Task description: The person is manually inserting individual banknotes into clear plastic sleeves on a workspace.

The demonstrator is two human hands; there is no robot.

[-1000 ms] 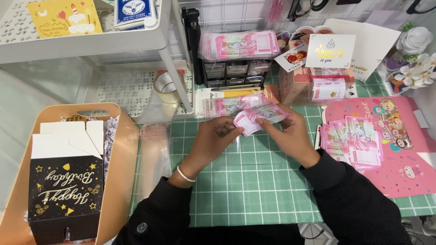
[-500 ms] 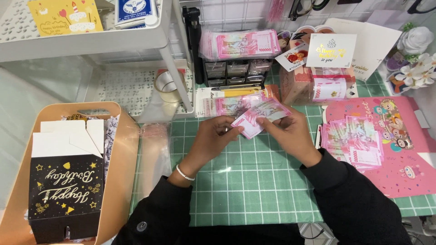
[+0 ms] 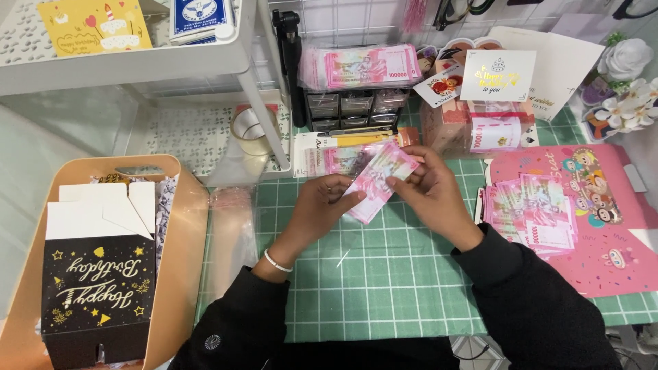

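We have lifted and opened the pink banknote (image 3: pixel 379 179) out flatter between our left hand (image 3: pixel 322 205) and right hand (image 3: pixel 430 195); it seems tilted more steeply.

Banknote (image 3: pixel 375 179), frame centre: thin printed paper, smooth, pink. Cutting mat (image 3: pixel 384 274) below it: matt green, gridded. Gift box (image 3: pixel 96 291), lower left: matt black card with glossy gold foil. Tape roll (image 3: pixel 250 131): clear, glossy plastic.
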